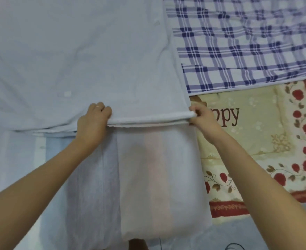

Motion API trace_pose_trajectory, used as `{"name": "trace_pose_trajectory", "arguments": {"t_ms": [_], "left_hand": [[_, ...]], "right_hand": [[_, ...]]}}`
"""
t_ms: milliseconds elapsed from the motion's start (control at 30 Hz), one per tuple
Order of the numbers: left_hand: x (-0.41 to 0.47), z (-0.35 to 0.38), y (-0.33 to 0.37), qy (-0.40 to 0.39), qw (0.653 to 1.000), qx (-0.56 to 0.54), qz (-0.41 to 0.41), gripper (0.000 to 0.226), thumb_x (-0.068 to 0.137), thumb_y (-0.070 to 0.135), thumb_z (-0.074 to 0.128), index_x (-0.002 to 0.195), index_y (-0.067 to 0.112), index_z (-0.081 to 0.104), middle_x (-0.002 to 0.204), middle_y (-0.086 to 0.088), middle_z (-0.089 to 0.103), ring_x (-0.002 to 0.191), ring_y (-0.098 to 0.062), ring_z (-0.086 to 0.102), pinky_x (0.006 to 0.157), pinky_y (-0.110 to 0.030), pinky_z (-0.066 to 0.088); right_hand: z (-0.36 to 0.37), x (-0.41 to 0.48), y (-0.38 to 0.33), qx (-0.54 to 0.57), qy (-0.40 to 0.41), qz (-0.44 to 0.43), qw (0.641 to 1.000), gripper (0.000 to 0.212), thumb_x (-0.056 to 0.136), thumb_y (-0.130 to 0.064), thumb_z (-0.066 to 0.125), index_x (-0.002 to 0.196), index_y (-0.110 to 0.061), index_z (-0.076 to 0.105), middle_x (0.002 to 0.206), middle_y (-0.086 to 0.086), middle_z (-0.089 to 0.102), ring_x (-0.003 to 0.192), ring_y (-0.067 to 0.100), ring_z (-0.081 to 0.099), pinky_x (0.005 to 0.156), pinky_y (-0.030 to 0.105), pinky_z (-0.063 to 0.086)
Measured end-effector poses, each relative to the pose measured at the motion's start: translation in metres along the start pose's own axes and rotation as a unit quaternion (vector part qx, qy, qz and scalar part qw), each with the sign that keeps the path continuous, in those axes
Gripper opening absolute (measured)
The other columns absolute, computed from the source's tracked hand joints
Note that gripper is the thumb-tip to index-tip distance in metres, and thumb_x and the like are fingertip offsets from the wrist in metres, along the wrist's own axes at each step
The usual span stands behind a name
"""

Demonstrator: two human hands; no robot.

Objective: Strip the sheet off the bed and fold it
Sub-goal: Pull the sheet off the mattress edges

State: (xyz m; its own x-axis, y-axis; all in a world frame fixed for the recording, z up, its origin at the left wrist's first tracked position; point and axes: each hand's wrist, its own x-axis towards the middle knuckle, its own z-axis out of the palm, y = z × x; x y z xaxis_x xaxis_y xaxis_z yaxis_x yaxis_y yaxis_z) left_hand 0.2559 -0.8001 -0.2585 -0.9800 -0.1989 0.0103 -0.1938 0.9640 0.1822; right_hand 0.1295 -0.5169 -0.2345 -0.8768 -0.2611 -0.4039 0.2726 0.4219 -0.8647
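L hand (92, 120), R hand (201, 116) well apart, knuckles up; curled-finger grip on sheet (94, 60)

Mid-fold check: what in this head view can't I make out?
Head view:
- Pale white sheet: far and left edges cut off by the frame.
- Cream rose-patterned blanket: printed word's start hidden by the right hand; only "ppy" reads.
- Left hand: fingertips hidden in the fold.
- Behind the hanging sheet: blurred pinkish shape only.

The sheet (76, 51) is thin, matt white cloth, softly creased where it lies and sheer enough where it hangs to let colour show through. The checked blanket (247, 42) is matt woven cloth in blue and white, and the rose-printed bedspread (257, 141) looks like smooth cream fabric with a lace-like raised pattern.
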Motion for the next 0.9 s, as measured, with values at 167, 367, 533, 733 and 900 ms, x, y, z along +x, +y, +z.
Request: {"name": "trace_pose_trajectory", "arguments": {"t_ms": [167,367,533,733,900], "left_hand": [[0.001,-0.024,0.022,0.064,0.997,-0.02,0.04,0.037,0.052,-0.014,0.063,0.078,0.008,0.05,0.083,-0.013,0.05,0.084,-0.026,0.036,0.04,-0.021,0.02],[-0.023,0.031,0.023,-0.1,0.99,0.068,0.065,0.048,0.031,-0.017,0.074,0.07,0.004,0.056,0.069,-0.014,0.054,0.063,-0.031,0.057,0.04,-0.022,0.024],[-0.021,0.01,0.018,0.026,0.995,0.018,0.095,0.025,0.053,-0.007,0.059,0.073,0.005,0.051,0.072,-0.014,0.052,0.072,-0.031,0.049,0.041,-0.022,0.022],[-0.054,0.02,0.019,-0.035,0.991,0.034,0.125,0.042,0.042,-0.014,0.072,0.076,0.006,0.057,0.074,-0.012,0.054,0.068,-0.03,0.053,0.038,-0.025,0.03],[-0.064,0.041,0.014,-0.077,0.99,0.057,0.106,0.043,0.042,-0.015,0.073,0.079,0.003,0.059,0.074,-0.016,0.055,0.062,-0.031,0.057,0.043,-0.027,0.033]], "right_hand": [[-0.01,-0.006,0.003,0.243,0.195,-0.017,0.95,0.045,0.074,0.014,0.044,0.056,-0.027,0.035,0.063,-0.002,0.038,0.056,0.011,0.033,0.052,0.024,0.03],[0.016,-0.019,0.074,0.057,0.282,0.145,0.947,0.035,0.079,0.01,0.045,0.064,-0.019,0.032,0.066,0.003,0.04,0.066,0.02,0.04,0.061,0.04,0.046],[0.009,-0.03,0.04,0.025,0.201,-0.024,0.979,0.046,0.085,0.014,0.028,0.108,-0.025,0.038,0.091,-0.015,0.054,0.065,0.015,0.055,0.049,0.034,0.052],[0.007,-0.031,0.074,0.01,0.177,0.021,0.984,0.056,0.071,0.018,0.031,0.083,-0.024,0.067,0.099,-0.007,0.064,0.1,0.024,0.059,0.086,0.042,0.051],[0.023,-0.024,0.089,0.09,0.206,0.162,0.961,0.047,0.072,0.017,0.032,0.064,-0.016,0.064,0.077,-0.002,0.063,0.082,0.017,0.057,0.074,0.024,0.047]]}}
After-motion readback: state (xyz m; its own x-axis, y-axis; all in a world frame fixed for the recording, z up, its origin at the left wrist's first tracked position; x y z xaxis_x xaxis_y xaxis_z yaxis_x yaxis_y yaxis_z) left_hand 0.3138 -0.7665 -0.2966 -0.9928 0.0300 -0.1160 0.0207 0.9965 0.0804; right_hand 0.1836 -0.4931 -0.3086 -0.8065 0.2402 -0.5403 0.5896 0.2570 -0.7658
